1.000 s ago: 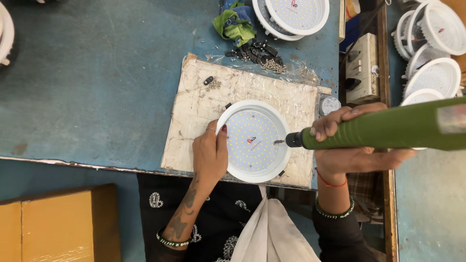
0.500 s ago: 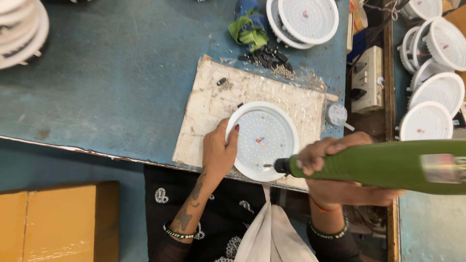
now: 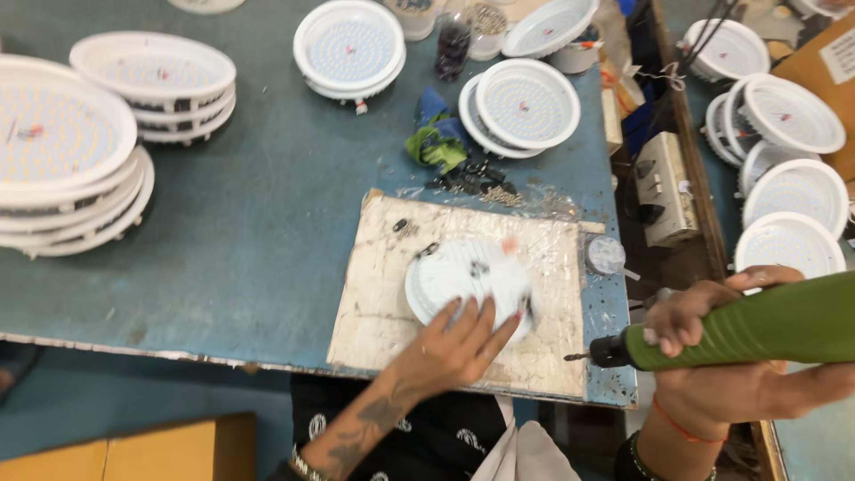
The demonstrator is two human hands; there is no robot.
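A view from above of a blue-green worktop (image 3: 223, 223). At its far left edge stand two stacks of round white plastic lamp housings (image 3: 62, 147), each face dotted with small light chips. Further along the back edge lie another low stack of the same housings (image 3: 349, 44) and, to the right of it, an overlapping pair (image 3: 525, 105), with a crumpled green and blue rag (image 3: 434, 142) and a scatter of small dark screws (image 3: 472, 181) in front of them.

At the near edge, right of centre, lies a worn, pale rectangular board (image 3: 374, 303). On it rests one round white lamp housing (image 3: 463, 272), blurred, so whether it lies face up or face down cannot be told for sure. The left hand (image 3: 454, 343) lies on its near rim, fingers spread flat over the top, pressing rather than pinching.

The housing looks light and stiff, a thin plastic shell that could crack or slide on the board; the outer rim seems the safest place to hold it, away from the chip face.

Beyond the right edge of the worktop, the right hand (image 3: 712, 356) is wrapped tightly around a thick green cylindrical power screwdriver (image 3: 757, 325), held level with its dark bit pointing left at the board's near right corner. More white housings (image 3: 788, 116) lie on the next surface, far right.
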